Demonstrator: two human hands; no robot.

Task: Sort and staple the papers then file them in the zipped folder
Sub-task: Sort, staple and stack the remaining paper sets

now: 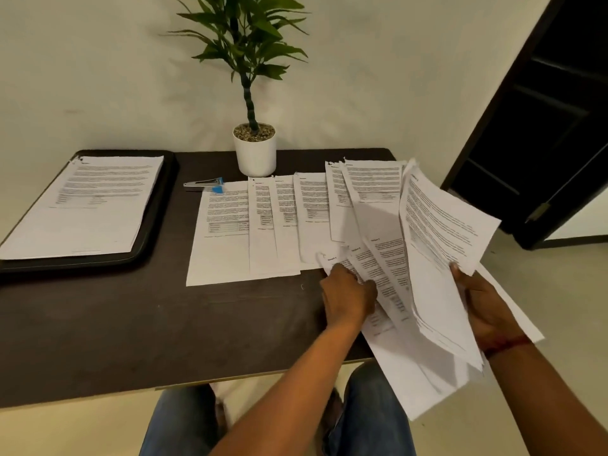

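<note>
Head view: lifted sheaf of papers is gripped at its near edge by the right hand, long axis running away from the body. Just left of it, fanned sheets are touched by the left hand, fingers bent; a pinch cannot be confirmed. Leftward on the table are found the sorted row, stapler and zipped folder, judged nearer the left hand.

The print on the papers is too small and blurred to read. The right hand hides its fingers behind the papers it holds; whether the left hand pinches a sheet or only presses it is unclear. A stack covers most of the folder. The plant is cut off at the top.
</note>
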